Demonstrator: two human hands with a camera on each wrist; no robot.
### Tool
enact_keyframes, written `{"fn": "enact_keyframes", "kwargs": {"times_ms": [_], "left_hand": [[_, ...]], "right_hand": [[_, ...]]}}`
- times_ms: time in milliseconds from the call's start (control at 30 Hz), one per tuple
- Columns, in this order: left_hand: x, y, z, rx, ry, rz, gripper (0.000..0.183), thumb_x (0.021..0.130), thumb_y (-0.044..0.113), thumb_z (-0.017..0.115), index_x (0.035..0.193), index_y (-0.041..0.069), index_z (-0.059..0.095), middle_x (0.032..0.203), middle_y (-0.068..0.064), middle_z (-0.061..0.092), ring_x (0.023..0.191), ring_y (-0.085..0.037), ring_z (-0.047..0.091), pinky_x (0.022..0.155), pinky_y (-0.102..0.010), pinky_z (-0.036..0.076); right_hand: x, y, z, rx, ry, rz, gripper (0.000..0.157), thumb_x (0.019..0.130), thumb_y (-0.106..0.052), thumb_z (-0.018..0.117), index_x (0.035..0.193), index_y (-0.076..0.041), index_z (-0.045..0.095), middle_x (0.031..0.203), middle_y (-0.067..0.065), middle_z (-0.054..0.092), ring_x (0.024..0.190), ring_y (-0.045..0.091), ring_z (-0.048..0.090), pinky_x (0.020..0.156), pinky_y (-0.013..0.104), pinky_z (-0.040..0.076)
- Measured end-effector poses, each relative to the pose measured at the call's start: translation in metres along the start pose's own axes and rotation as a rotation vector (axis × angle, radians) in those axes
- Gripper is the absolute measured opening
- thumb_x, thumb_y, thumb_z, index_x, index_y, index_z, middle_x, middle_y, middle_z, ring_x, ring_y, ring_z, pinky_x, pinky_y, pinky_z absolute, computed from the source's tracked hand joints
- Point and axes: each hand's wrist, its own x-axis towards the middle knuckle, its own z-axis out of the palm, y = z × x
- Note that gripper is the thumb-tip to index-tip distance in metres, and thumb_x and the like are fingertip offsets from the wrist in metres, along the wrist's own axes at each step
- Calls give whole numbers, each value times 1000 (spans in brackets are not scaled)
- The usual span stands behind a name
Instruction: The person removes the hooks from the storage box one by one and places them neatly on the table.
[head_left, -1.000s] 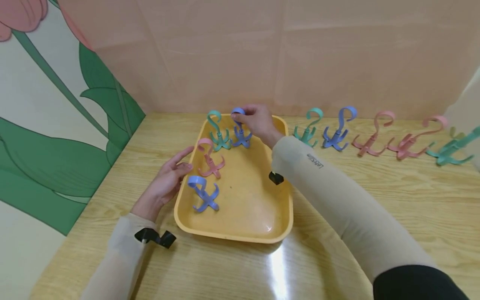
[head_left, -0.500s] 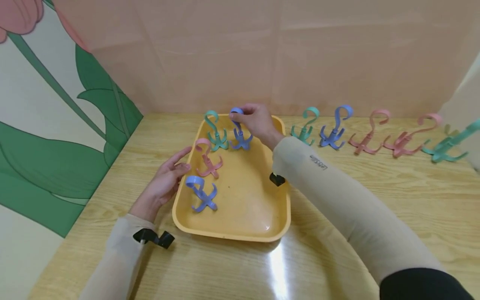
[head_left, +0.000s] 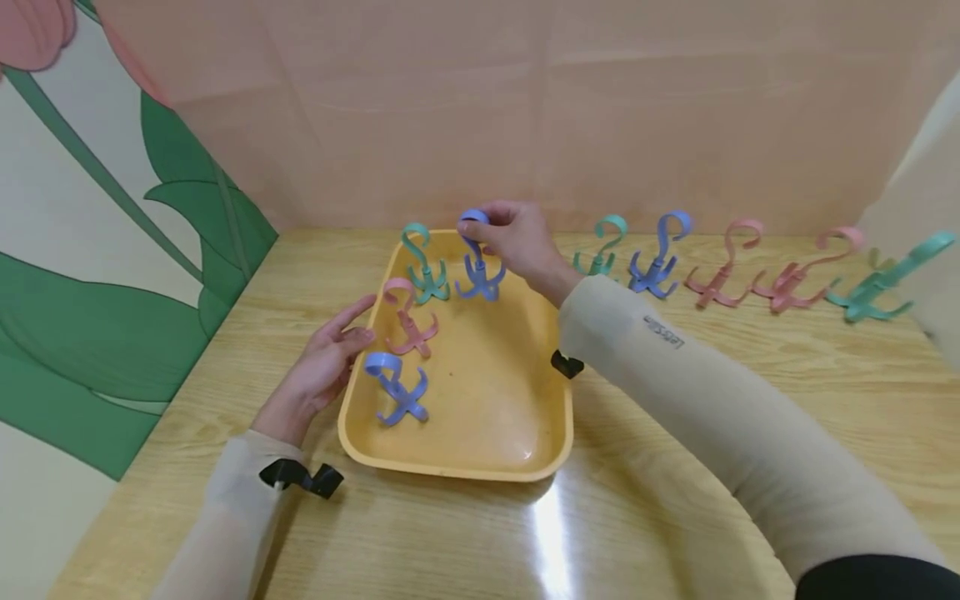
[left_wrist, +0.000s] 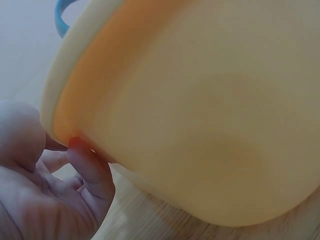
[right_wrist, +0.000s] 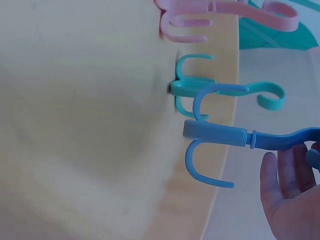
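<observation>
My right hand point(head_left: 521, 242) pinches the curled top of a blue clawed hanging hook point(head_left: 480, 279) inside the back of a yellow tray point(head_left: 457, 477). In the right wrist view this blue hook point(right_wrist: 215, 132) overlaps the green clawed hook point(right_wrist: 192, 87) beside it. My left hand point(head_left: 322, 367) holds the tray's left side, with a bent finger point(left_wrist: 92, 172) tucked beneath the rim in the left wrist view. Along that side in the tray stand a green hook point(head_left: 429, 279), a pink hook point(head_left: 411, 325) and another blue hook point(head_left: 401, 392).
On the wooden table point(head_left: 675, 400), right of the tray, a row of hooks runs along the back: green point(head_left: 600, 254), blue point(head_left: 656, 267), two pink ones point(head_left: 720, 279), and a green one point(head_left: 873, 292) at the far right. A pinkish sheet point(head_left: 525, 108) covers the wall behind.
My right hand and the blue hook it holds have risen slightly. My left hand keeps its place on the tray. The whole scene has shifted a little to the left in view.
</observation>
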Motion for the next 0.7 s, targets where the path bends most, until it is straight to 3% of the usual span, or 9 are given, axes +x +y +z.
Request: {"fn": "enact_keyframes", "kwargs": {"times_ms": [200,433,700], "left_hand": [[1,0,-3,-11,-5,8,60,106,9,49,160,20,29,106,-10,62,79,-12,66,69,-28,59],[3,1,-4,-6,-1,-1,60,106,10,49,160,20,28,110,-12,61,81,-12,66,70,-29,59],[6,1,-5,5,-1,-7,60,106,11,49,161,20,27,109,-11,60,82,-13,65,71,-28,58]], "right_hand": [[-12,-14,-6,6,-22,-17,24,93,-21,75,110,-4,74,104,9,73,96,21,69,84,34,58],[-30,-27,-18,50,-50,-92,22,92,-17,76,109,-2,74,102,9,73,93,23,69,88,44,57],[-51,-33,-42,91,-29,-111,20,90,-12,78,106,-1,75,97,8,74,89,23,70,84,38,59]]}}
